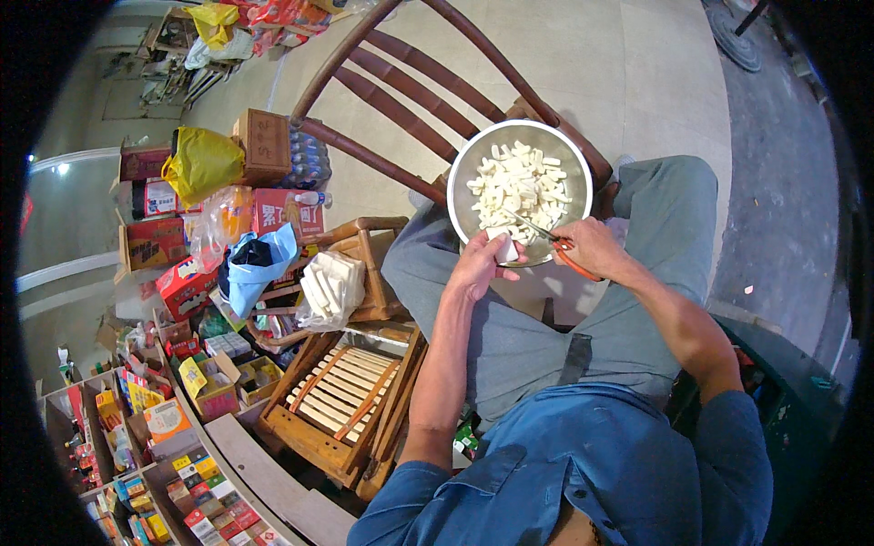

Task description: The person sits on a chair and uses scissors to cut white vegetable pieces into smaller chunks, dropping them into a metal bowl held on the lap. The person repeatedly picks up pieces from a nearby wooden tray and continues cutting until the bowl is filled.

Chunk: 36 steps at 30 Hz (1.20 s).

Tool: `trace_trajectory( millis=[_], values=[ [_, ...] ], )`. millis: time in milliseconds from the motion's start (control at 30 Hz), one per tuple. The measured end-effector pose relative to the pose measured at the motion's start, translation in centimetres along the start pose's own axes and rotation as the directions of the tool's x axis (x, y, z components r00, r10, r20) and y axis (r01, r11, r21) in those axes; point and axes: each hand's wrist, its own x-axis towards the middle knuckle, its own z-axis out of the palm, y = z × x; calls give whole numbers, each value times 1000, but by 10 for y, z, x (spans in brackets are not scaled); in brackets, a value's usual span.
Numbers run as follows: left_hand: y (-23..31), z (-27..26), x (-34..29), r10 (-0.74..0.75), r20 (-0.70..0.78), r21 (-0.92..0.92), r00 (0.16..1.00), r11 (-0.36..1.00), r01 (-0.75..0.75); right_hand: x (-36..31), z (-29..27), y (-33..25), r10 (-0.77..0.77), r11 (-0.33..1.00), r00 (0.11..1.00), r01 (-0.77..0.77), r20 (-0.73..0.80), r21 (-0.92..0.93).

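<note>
The scissors (557, 244) are half hidden in the right hand (592, 247), fingers curled through orange handles; the left hand (480, 266) pinches a white piece (503, 244) over the steel bowl (466, 164).

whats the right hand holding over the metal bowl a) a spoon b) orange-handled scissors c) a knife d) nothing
b: the right hand grips orange-handled scissors at the rim of the metal bowl of white pieces, while the left hand holds one white piece.
</note>
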Motion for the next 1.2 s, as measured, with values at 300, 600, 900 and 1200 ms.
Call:
trace_trajectory(
  millis=[300, 600, 900, 1200],
  values=[
    [-9, 2, 4, 50, 93, 160, 994, 985, -64, -5, 6, -1, -40, 997, 995, 46, 93, -62],
    [-6, 8, 2, 128, 86, 275, 988, 950, -147, -9, 5, -3, -61, 980, 996, 73, 68, -184],
    [-7, -4, 6, 98, 18, 320, 995, 942, -99, -4, -3, 1, -104, 994, 992, 105, 70, -16],
    [-5, -4, 4, 128, 44, 299, 991, 945, -135, -8, 15, -1, -162, 980, 986, 158, -27, -123]
  ],
)
